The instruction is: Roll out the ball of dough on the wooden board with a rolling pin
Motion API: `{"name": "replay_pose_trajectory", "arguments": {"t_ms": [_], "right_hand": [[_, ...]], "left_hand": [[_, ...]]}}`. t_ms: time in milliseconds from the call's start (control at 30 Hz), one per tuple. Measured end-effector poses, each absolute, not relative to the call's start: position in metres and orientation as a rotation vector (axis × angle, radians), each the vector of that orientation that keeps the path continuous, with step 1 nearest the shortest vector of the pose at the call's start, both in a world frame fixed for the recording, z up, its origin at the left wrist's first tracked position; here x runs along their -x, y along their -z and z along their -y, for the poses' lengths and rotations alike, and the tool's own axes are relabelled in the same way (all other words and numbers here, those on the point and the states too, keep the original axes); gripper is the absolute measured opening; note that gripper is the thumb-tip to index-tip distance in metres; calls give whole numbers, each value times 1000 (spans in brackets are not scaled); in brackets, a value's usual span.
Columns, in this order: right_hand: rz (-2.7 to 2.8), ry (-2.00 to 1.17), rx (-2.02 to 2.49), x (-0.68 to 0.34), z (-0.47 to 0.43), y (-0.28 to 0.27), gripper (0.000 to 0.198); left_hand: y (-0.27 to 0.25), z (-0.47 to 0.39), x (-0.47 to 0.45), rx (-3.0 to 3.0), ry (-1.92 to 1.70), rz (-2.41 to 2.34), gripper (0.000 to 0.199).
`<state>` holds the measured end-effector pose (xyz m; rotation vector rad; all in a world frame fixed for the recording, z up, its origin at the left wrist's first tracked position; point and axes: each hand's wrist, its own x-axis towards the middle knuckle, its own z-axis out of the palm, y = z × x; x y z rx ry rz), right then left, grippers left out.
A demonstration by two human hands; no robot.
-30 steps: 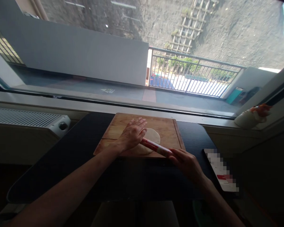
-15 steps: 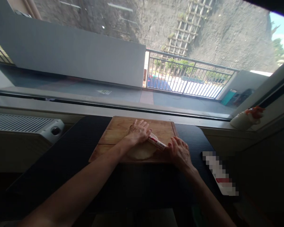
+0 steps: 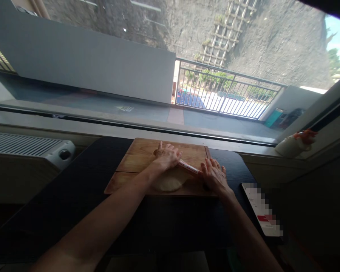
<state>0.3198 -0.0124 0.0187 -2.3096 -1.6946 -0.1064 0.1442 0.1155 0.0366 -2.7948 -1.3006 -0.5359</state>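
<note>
A rolling pin (image 3: 190,167), pale with red printing along its middle, lies aslant on a wooden board (image 3: 127,162). My left hand (image 3: 167,155) rests palm down over its far left part, fingers stretched forward. Over the near right part lies my right hand (image 3: 214,173), its fingers also extended and a little apart. The pin's ends are mostly covered by my hands. Under and in front of the pin is a flattened round of dough (image 3: 170,182), partly hidden by my left forearm.
The board lies on a dark table (image 3: 170,223) against a window sill. A phone (image 3: 262,209), its screen partly blurred out, lies at the table's right side. A white pot (image 3: 290,145) stands on the sill at right; a radiator (image 3: 31,145) is at left.
The rolling pin has turned about its axis and shifted slightly forward at its right end. My right hand has moved a little forward with it, its fingers more spread.
</note>
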Motion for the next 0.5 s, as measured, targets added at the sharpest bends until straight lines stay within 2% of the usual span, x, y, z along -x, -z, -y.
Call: {"name": "replay_pose_trajectory", "arguments": {"t_ms": [133, 267, 500], "right_hand": [[1836, 262, 2132, -292, 48, -8, 46], [1946, 298, 2006, -268, 80, 2, 50], [1779, 92, 2303, -317, -35, -21, 48]], "left_hand": [[-32, -97, -123, 2798, 565, 1263, 41], [-20, -65, -82, 2759, 645, 1213, 44], [-28, -93, -103, 2663, 617, 1356, 39]]}}
